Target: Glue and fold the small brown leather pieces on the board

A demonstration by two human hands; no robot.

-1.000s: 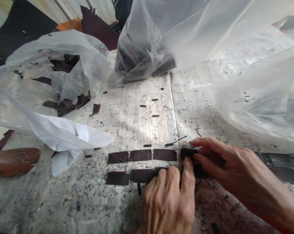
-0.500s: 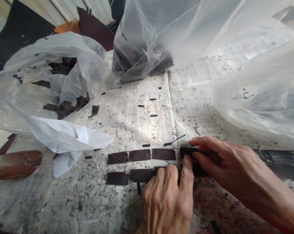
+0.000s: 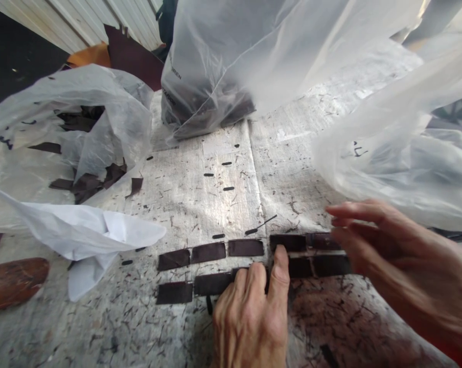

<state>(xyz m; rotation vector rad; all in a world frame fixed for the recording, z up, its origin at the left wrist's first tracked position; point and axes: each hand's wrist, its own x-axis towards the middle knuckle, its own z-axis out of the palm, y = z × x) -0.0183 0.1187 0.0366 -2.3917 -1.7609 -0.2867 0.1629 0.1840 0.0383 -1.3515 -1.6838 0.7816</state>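
Observation:
Two rows of small dark rectangular pieces, like leather, lie on the cloth-covered table. My left hand [image 3: 252,312] rests over them, with its fingers bent and the index finger apart. That fingertip presses on the near edge of a dark piece [image 3: 288,242] in the far row. The other fingertips cover part of the near row, beside a piece [image 3: 213,283] that stays visible. To the right, my right hand [image 3: 395,255] is raised slightly and blurred, thumb and fingers apart with nothing visible between them. It overlaps the right end of both rows, near a piece [image 3: 332,265].
An open plastic bag [image 3: 135,112] of dark scraps stands at left, with white paper [image 3: 96,225] before it and a brown rounded object [image 3: 16,283]. Another bag [image 3: 200,92] stands at the back, a third [image 3: 369,158] at right. Short black bits lie scattered about.
My right hand has let go of the far-row piece and moved right, uncovering more pieces. My left hand keeps its place on the rows. The view has shifted slightly.

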